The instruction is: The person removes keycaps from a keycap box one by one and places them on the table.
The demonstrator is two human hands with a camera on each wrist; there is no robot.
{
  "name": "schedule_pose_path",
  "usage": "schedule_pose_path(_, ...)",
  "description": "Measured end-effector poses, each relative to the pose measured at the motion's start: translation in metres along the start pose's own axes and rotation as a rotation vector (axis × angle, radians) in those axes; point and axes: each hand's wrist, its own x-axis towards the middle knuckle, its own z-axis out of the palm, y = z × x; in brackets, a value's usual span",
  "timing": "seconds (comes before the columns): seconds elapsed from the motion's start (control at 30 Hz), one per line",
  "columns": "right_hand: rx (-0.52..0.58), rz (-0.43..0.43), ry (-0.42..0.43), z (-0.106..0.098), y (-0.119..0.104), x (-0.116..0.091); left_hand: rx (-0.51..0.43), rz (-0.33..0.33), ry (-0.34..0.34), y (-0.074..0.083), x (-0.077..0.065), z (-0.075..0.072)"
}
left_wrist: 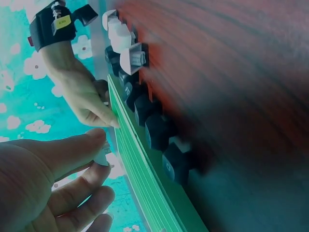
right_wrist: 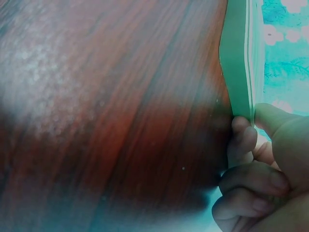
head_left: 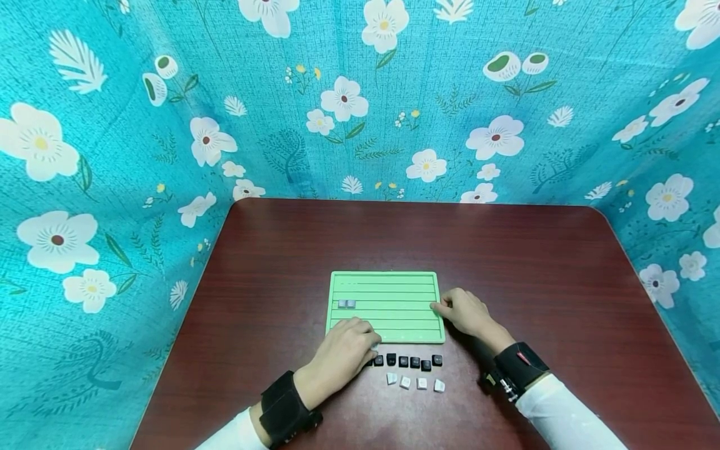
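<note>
A light green board (head_left: 394,297) with raised lines across it lies on the table. Two grey keycaps (head_left: 346,304) sit side by side on its left part. My left hand (head_left: 344,350) is over the board's lower left corner. In the left wrist view, its thumb and forefinger pinch a small pale keycap (left_wrist: 102,157), mostly hidden by the fingers. At the board's right edge, my right hand (head_left: 465,311) grips the rim, thumb on the top face and curled fingers against the side, as the right wrist view shows.
Below the board runs a row of several black keycaps (head_left: 415,362), its left end partly hidden by my left hand. Nearer to me lie several white keycaps (head_left: 422,384). The dark brown table (head_left: 281,250) ends at a blue flowered curtain (head_left: 382,125) behind and at the sides.
</note>
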Motion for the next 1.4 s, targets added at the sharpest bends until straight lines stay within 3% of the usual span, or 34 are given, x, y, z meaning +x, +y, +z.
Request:
schedule_pose_path(0.83, -0.007, 0.013, -0.007, 0.000, 0.000, 0.003, 0.001, 0.057, 0.005, 0.014, -0.008, 0.003)
schedule_pose_path(1.1, 0.006, 0.018, -0.014, -0.001, -0.002, 0.002, 0.031, 0.091, -0.038, 0.018, -0.013, 0.009)
schedule_pose_path(1.4, 0.002, 0.003, -0.004, 0.000, 0.000, 0.000, 0.053, 0.077, -0.037, 0.022, -0.017, 0.014)
